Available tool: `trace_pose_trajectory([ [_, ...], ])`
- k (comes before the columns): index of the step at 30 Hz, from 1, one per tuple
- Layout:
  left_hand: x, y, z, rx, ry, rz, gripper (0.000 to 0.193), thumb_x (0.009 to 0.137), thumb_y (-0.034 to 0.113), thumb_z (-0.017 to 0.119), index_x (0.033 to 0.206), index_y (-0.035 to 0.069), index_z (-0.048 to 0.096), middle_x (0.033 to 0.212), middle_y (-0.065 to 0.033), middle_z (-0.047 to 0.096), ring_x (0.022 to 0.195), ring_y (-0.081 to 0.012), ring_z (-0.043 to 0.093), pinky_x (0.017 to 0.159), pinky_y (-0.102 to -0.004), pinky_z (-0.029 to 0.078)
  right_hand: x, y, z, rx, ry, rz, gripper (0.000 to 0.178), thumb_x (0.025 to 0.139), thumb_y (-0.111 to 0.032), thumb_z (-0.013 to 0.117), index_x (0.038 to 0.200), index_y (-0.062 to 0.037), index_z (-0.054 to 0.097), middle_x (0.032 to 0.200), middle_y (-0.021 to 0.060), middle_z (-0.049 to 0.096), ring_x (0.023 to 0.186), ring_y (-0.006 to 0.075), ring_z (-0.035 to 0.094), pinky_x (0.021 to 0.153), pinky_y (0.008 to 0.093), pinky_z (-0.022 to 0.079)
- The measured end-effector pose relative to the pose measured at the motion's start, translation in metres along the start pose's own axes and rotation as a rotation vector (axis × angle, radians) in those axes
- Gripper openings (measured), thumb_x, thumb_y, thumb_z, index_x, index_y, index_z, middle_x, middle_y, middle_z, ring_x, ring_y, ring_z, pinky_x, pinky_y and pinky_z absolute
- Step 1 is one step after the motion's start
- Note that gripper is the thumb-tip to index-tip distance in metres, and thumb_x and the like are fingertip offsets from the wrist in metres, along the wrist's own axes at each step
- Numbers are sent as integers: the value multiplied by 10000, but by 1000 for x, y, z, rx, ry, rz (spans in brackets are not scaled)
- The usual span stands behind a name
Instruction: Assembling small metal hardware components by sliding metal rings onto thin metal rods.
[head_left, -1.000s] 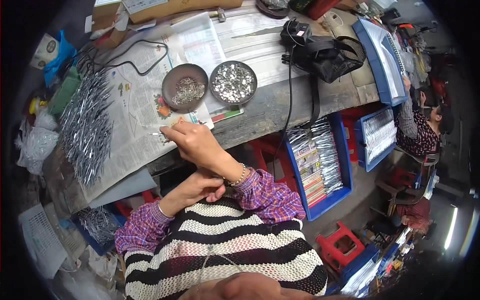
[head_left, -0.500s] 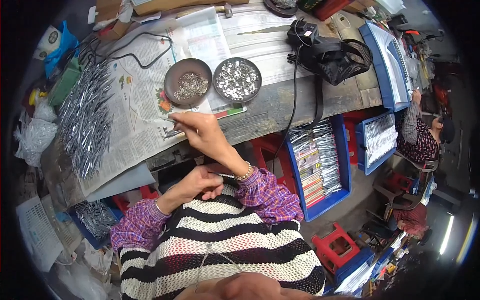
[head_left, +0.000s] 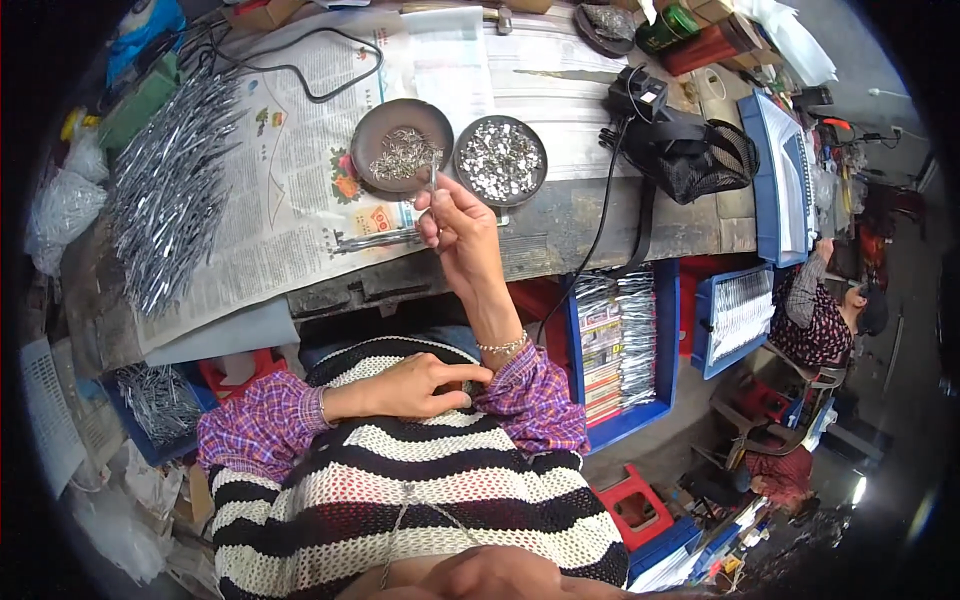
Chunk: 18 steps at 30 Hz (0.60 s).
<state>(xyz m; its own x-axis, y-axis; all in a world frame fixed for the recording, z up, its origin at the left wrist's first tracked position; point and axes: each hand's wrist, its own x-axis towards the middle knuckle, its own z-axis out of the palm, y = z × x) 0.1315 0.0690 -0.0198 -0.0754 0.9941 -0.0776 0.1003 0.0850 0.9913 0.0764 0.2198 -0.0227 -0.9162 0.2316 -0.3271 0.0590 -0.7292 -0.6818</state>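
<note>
My right hand [head_left: 462, 225], with a beaded bracelet at its wrist, is raised just in front of two round dishes. Its fingertips are closed on a small, slim metal piece [head_left: 433, 178], whose exact kind I cannot make out. The brown dish [head_left: 372, 122] holds a heap of tiny metal pins. Beside it, a dark dish [head_left: 459, 180] is filled with small shiny metal bits. Left of my right hand, slender metal rods [head_left: 375, 240] lie on the newspaper. My left hand [head_left: 425, 385] rests before my striped top, its visible fingers apart and nothing seen between them.
A large pile of thin metal pieces [head_left: 170, 195] covers the left of the newspaper [head_left: 285, 215]. A black cable [head_left: 310, 95] loops behind. To the right sit a black mesh bag [head_left: 690, 150] and blue trays [head_left: 672, 340]. A co-worker [head_left: 825, 305] sits at far right.
My right hand has moved right and turned upward, lifting the small metal piece before the dishes. My left hand has shifted right, its fingers stretching out. The view has tilted slightly.
</note>
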Motion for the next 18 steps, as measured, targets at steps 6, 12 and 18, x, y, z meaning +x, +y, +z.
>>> trace_pose_trajectory([
  [6, 2, 2, -12, -258, 150, -147, 364, 808, 98, 565, 1163, 66, 493, 651, -85, 606, 569, -156, 599, 553, -294, 461, -4, 4, 9, -311, -8, -139, 269, 892, -88, 534, 1121, 48, 567, 800, 55, 615, 565, 55, 485, 508, 177, 392],
  [12, -9, -7, -15, -513, 204, -284, 404, 819, 59, 547, 1216, 23, 478, 710, -47, 623, 651, -85, 575, 612, -259, 470, -10, 6, 16, -1227, -101, -811, 304, 743, 48, 567, 1035, -31, 604, 780, 141, 606, 673, 302, 594, 590, 349, 467],
  [18, -14, -17, -19, -466, 175, -311, 265, 872, 92, 534, 1110, -26, 533, 759, -66, 629, 672, -99, 568, 609, -234, 468, -15, 16, 15, -1295, -187, -818, 376, 701, 32, 573, 1070, -45, 578, 742, 123, 562, 674, 310, 566, 589, 378, 457],
])
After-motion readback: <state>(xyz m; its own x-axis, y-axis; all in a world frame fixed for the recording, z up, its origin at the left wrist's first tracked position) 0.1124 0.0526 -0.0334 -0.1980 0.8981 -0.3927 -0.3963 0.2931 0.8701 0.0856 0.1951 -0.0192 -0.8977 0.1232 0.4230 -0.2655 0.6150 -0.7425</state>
